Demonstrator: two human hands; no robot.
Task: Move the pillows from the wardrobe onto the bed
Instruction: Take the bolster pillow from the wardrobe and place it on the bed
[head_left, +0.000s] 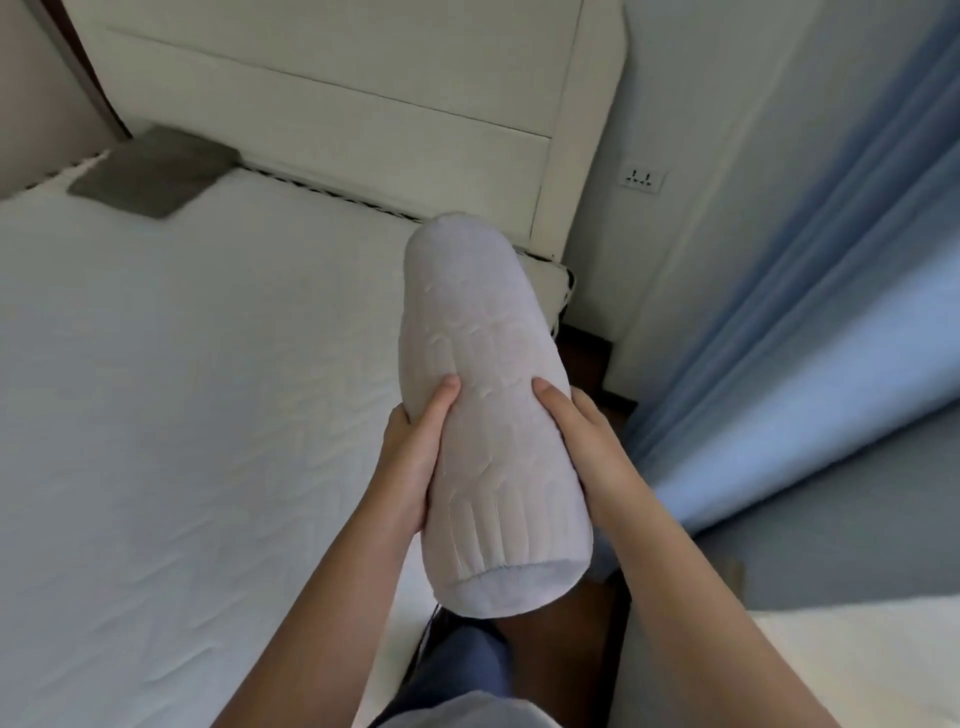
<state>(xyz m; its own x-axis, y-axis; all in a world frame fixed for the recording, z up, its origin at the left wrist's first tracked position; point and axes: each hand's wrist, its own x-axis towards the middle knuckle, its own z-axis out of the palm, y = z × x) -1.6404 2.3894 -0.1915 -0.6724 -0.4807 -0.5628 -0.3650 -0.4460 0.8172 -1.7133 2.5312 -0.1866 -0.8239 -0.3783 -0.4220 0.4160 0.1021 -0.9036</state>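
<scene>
A white, quilted bolster pillow (491, 410) was held in the air between both hands, its long axis running away from the person. The left hand (413, 457) clasped its left side, thumb curled over the top; the right hand (582, 447) clasped its right side the same way. The white bed (182, 395) spread out to the left of the left hand, below the pillow's far end. A grey flat cushion (150, 174) lay well beyond the hands by the headboard (332, 98). Blue curtains (810, 291) hung right of the right hand.
</scene>
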